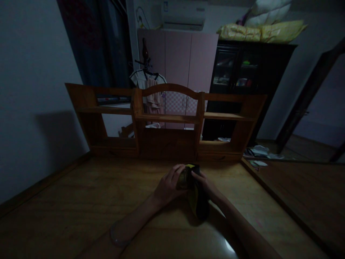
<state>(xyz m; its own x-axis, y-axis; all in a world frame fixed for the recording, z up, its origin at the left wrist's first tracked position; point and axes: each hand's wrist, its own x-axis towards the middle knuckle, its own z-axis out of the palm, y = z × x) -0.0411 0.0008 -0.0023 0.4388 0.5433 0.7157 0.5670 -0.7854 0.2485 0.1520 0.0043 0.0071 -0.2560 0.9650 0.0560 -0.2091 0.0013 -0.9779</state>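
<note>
Over the middle of the wooden desk, my left hand is wrapped round a dull gold-brown, glossy, rounded thing, perhaps a jar or can; the dim light hides its kind. My right hand grips a dark, soft-looking black-and-yellow thing like a pouch, thumb on its upper part. Its long lower end points towards me, with a yellow-green strip along the left side. The two things touch or overlap between my hands, and I cannot tell whether one is inside the other.
Along the desk's far edge stands a wooden shelf unit with open compartments. A wall bounds the left side. To the right, a raised wooden edge borders the desk. Beyond are pink cabinets, a black cabinet and hanging clothes.
</note>
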